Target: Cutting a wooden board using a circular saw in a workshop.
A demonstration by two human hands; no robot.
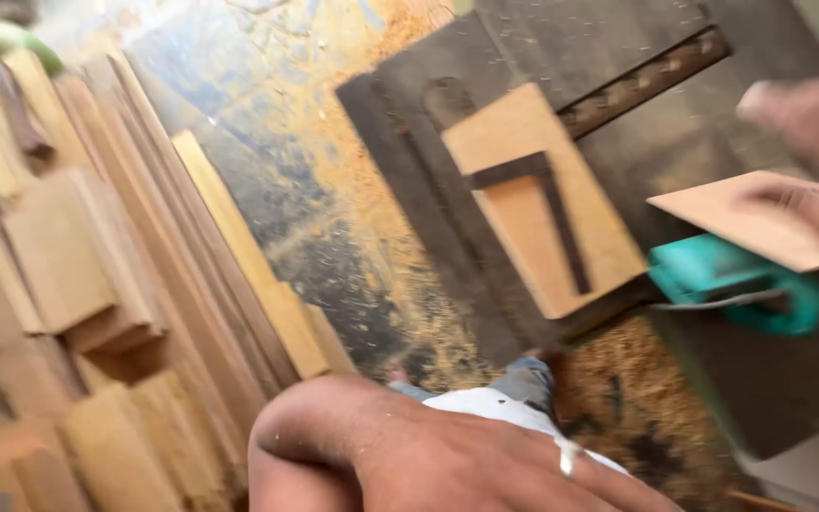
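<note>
Setting: a woodworking shop seen from above, the whole view tilted and blurred by motion.
Right hand: the right hand (pixel 812 152) is at the upper right edge, blurred, with its thumb lying on top of a thin wooden panel (pixel 751 223); the fingers under it are hidden, but the hand looks clamped on the panel's far edge.
Thin wooden panel: light brown, flat and roughly level, held in the air above a teal power tool (pixel 737 284) and just beside the machine table.
Left hand: the left hand (pixel 428 455) fills the bottom centre, back upward, dusted with sawdust; a pale ring or strip shows on 1 finger. Its fingertips run out of view, so I cannot tell whether it is apart, together or gripping anything.
Machine table: a dark grey metal table (pixel 618 57) runs across the upper right, with a slotted rail along it.
Jig board: a tan wooden board (pixel 542 218) lies on the table, with a dark L-shaped strip fixed across it.
Floor: the floor (pixel 334 190) is mottled and thick with yellow sawdust, heaped most below the table.
Timber: planks and offcuts (pixel 78 284) are stacked along the left side, well apart from both hands.
Person: a bit of white shirt and blue trousers shows between the left hand and the sawdust.
</note>
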